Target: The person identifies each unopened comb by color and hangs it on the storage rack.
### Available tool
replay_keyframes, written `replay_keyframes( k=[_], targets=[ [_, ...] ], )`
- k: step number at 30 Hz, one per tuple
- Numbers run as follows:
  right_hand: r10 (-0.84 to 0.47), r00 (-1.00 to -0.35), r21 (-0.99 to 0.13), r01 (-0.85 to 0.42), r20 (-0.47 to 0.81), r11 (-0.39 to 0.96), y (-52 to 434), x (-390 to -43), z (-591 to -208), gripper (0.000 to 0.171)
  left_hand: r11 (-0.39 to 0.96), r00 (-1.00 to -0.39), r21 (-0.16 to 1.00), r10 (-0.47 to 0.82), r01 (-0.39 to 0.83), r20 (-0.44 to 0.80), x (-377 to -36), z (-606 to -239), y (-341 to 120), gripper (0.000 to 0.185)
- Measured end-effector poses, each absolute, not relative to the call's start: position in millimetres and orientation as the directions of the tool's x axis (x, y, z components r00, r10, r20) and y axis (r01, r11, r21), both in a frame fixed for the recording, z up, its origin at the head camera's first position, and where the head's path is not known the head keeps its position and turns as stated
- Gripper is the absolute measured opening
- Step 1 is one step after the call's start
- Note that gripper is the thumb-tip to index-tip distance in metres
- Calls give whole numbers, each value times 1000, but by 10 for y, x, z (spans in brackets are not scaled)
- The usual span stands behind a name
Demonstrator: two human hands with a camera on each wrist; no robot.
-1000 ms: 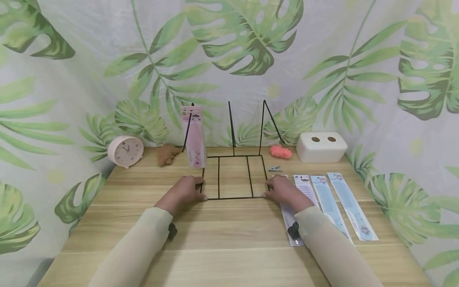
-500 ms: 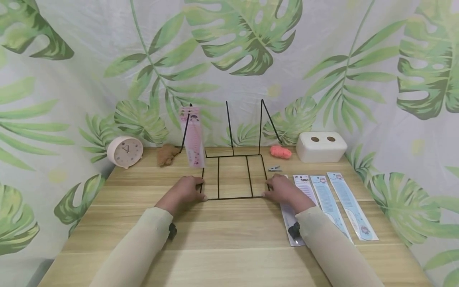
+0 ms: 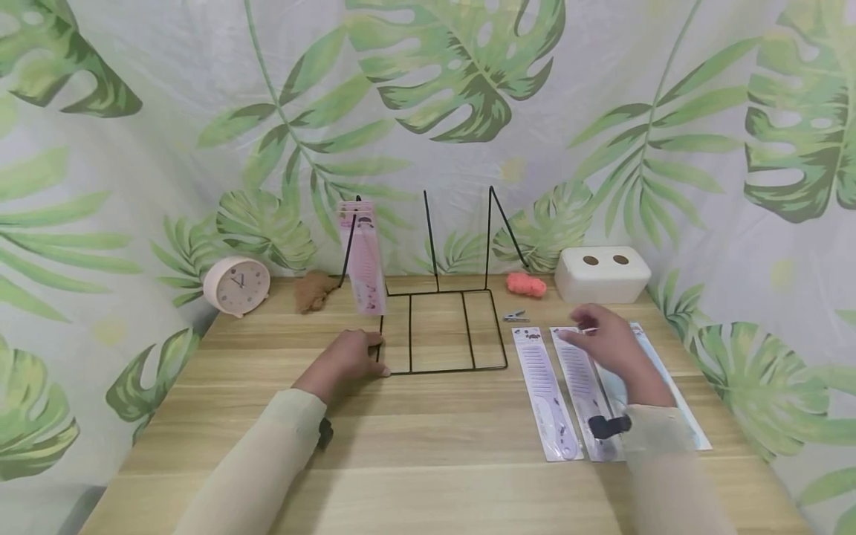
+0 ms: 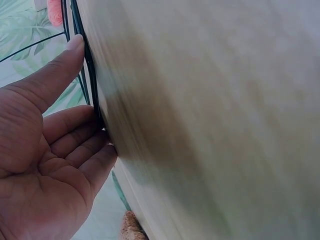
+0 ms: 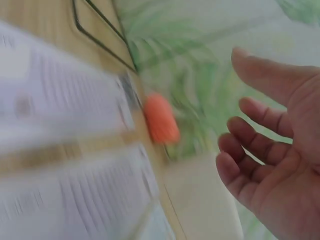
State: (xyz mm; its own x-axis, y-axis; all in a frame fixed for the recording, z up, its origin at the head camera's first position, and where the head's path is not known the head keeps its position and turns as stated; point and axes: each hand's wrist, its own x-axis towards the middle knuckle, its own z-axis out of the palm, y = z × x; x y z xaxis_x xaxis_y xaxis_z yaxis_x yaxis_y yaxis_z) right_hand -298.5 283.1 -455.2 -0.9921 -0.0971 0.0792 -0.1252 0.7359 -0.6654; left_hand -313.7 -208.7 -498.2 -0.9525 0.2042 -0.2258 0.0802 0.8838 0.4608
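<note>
In the head view a black wire rack [image 3: 438, 370] stands on the table, its hooks rising at the back. My left hand [image 3: 351, 355] grips its front left corner; in the left wrist view the thumb [image 4: 75, 47] lies along the wire and the fingers bend against it. Pink comb packets [image 3: 364, 260] hang on the rack's left hook. My right hand [image 3: 611, 345] hovers over the packets at the right, fingers loosely bent and holding nothing. Two purple comb packets [image 3: 545, 394] lie flat there, with blue packets [image 3: 669, 375] partly hidden by the right hand and arm.
A round alarm clock [image 3: 237, 286] and a brown fuzzy bundle [image 3: 313, 290] stand at the back left. Behind the packets are a grey clip [image 3: 515, 316], a coral yarn bundle [image 3: 526, 284] and a white box [image 3: 604, 275]. A leaf-patterned cloth [image 3: 468, 96] hangs behind the table.
My right hand has let go of the rack's front right corner and moved right, over the packets, uncovering the leftmost purple one. The left hand keeps its place on the rack.
</note>
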Motion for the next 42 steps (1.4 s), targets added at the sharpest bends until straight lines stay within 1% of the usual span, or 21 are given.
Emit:
replay_keyframes(
  k=[5, 8, 11, 15, 18, 21, 26, 28, 31, 33, 37, 40, 42],
  targets=[
    [70, -995, -655, 7, 71, 756, 3367, -2864, -4650, 63, 884, -953, 460, 205, 84, -221, -3140, -5006, -2084, 79],
    [166, -986, -625, 140, -16, 768, 3631, -2818, -4742, 68, 888, -954, 453, 204, 85, -221, -3146, -4996, -2082, 80],
    [239, -959, -575, 281, -149, 768, 3818, -2798, -4793, 74, 888, -954, 453, 199, 78, -226, -3148, -4997, -2075, 80],
    [259, -925, -485, 368, -278, 793, 3949, -2801, -4826, 84, 889, -952, 453, 197, 73, -233, -3153, -4990, -2065, 80],
    [253, -909, -439, 385, -330, 812, 3972, -2796, -4845, 89, 887, -951, 456, 203, 77, -235, -3156, -4983, -2061, 80],
    [254, -900, -426, 397, -355, 813, 3965, -2791, -4859, 89, 886, -951, 456, 211, 88, -227, -3158, -4981, -2063, 80],
    [261, -896, -440, 409, -358, 800, 3959, -2799, -4875, 86, 885, -952, 457, 213, 93, -220, -3162, -4998, -2069, 80],
    [270, -896, -457, 417, -353, 786, 3965, -2805, -4885, 82, 885, -951, 457, 213, 90, -225, -3160, -5006, -2068, 81],
    [273, -913, -488, 394, -302, 779, 3987, -2824, -4905, 71, 885, -949, 459, 211, 83, -235, -3154, -5011, -2063, 81],
    [280, -929, -502, 367, -242, 783, 4006, -2828, -4897, 67, 886, -948, 457, 210, 82, -237, -3152, -5008, -2059, 81],
    [265, -957, -521, 288, -119, 803, 4035, -2797, -4784, 65, 887, -950, 455, 204, 77, -236, -3150, -4994, -2053, 80],
    [247, -965, -575, 250, -84, 779, 4012, -2743, -4613, 66, 890, -950, 449, 207, 83, -235, -3149, -4982, -2058, 80],
    [241, -967, -638, 239, -85, 733, 3958, -2706, -4473, 66, 891, -950, 446, 208, 87, -232, -3149, -4976, -2066, 80]
  ],
)
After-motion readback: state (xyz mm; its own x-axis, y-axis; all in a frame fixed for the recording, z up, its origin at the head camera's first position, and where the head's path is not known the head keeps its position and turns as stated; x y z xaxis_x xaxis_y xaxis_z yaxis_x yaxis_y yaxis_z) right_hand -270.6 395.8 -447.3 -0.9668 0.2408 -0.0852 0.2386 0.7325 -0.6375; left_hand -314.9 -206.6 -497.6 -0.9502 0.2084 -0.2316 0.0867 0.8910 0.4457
